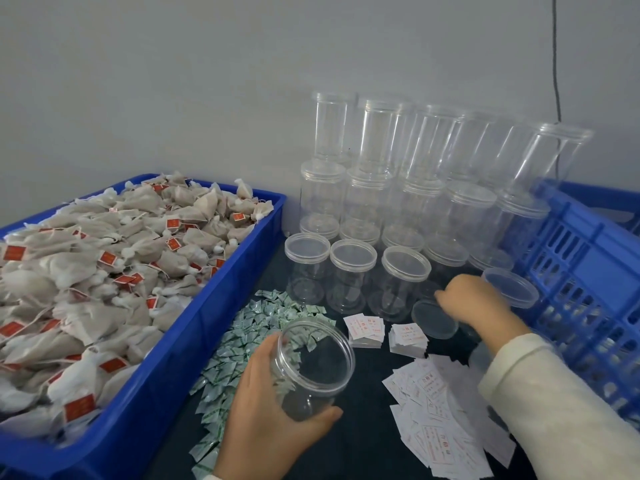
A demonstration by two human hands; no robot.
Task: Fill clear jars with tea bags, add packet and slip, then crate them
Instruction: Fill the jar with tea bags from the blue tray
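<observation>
My left hand (pixel 263 410) grips an open, empty clear jar (pixel 311 365), tilted with its mouth up and to the right, above the dark table. My right hand (pixel 474 303) reaches in from the right, its curled fingers on a loose clear lid (pixel 433 318) that lies low beside the front jars. Tea bags (pixel 104 271) with red tags fill a blue bin (pixel 166 375) on the left. Small green-white packets (pixel 239 344) lie heaped just beyond my left hand. White slips sit in two small stacks (pixel 367 329), and more slips (pixel 440 410) lie scattered in front.
Several lidded clear jars (pixel 398 202) stand in rows against the grey wall, the back ones stacked two high. A blue slatted crate (pixel 588 271) stands at the right edge behind my right sleeve. A dark cable hangs down the wall at top right.
</observation>
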